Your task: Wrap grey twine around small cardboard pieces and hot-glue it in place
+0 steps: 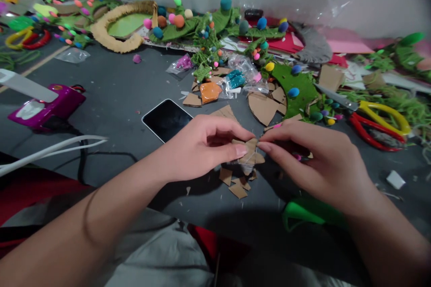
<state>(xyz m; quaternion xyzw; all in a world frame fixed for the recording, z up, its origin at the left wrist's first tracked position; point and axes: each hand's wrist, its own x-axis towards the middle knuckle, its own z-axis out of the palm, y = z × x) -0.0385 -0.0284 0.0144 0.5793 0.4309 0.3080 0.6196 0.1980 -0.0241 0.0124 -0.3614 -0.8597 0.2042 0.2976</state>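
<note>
My left hand (205,145) pinches a small star-shaped cardboard piece (251,154) between thumb and fingers. At the star's upper right edge, the thumb and forefinger of my right hand (313,157) are pressed together; what they grip there is too small to make out. Thin pale strands appear to cross the star's face. Just below it, several cardboard scraps (238,190) lie on the dark table (114,80). A phone (166,120) with a black screen rests behind my left hand.
Scissors with yellow and red handles (384,121) lie at right. A purple device (50,107) with cables is at left. Green felt shapes with coloured balls (178,29), a tan ring (101,31) and an orange packet (210,92) lie behind. Something green (313,210) is near my right wrist.
</note>
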